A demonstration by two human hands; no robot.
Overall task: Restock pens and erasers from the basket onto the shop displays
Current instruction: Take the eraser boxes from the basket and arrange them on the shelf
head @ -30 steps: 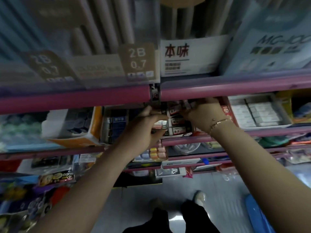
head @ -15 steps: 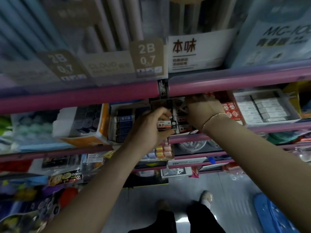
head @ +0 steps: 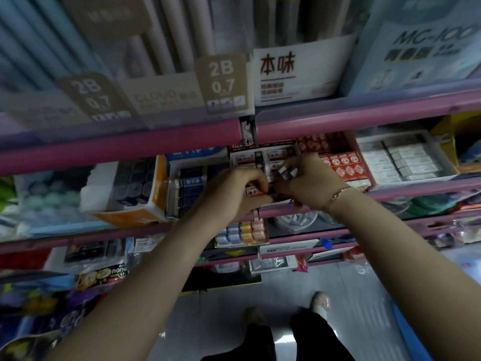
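Left hand [head: 229,194] pinched on boxed eraser [head: 256,191], white-red label outward. Right hand [head: 309,181] fingers closed on small wrapped eraser [head: 286,173], just beside. Both at front of black eraser tray [head: 263,157], under pink shelf rail [head: 130,149]. Judgement: seat erasers flat, labels forward, rows flush. Red boxes [head: 343,165] right of tray, blue packs [head: 191,183] left. Tiled floor [head: 229,295] below; basket not in view.

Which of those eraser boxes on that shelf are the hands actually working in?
The black-rimmed eraser box in the middle. Both the left hand and right hand reach into it; the red box and white tray sit untouched to its right.
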